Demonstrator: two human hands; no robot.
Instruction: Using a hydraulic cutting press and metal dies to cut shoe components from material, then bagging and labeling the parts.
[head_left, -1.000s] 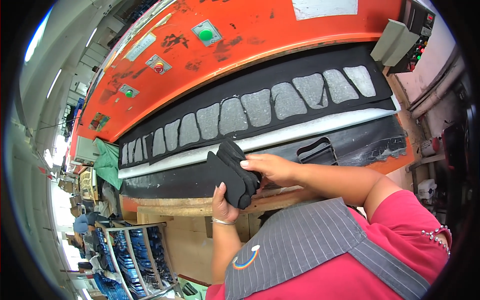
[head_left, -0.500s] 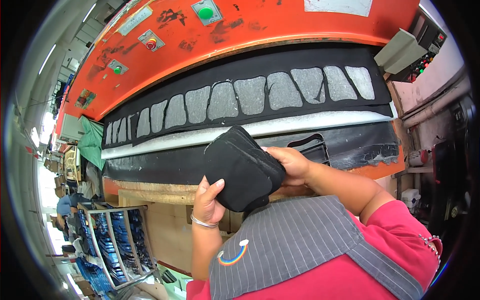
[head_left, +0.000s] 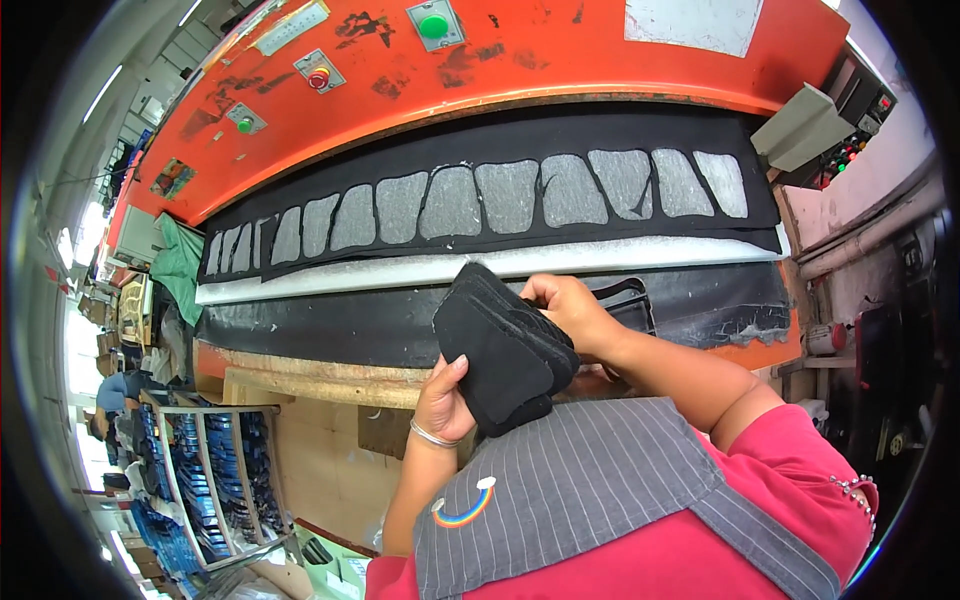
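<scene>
A stack of black fabric pieces (head_left: 500, 350), cut with rounded corners, is held in front of my apron. My left hand (head_left: 446, 402) grips its lower left side, the thumb lying on the top piece. At the stack's right edge my right hand (head_left: 570, 310) has its fingers curled on the layers, which fan apart slightly there. Part of the right fingers is hidden behind the stack. Beyond lies a black sheet (head_left: 420, 262) with a row of cut-out openings showing a grey-white surface.
A white pad edge (head_left: 400, 272) runs beneath the black sheet. An orange machine (head_left: 540, 50) with a green button (head_left: 434, 26) and a red button (head_left: 318, 77) rises behind. A black cutting frame (head_left: 628, 292) lies right of my hands. A rack (head_left: 205, 480) stands lower left.
The stack has shifted slightly right and tilted, with its layers more fanned at the right edge. My left hand has moved right with it. My right fingers have curled along the edge.
</scene>
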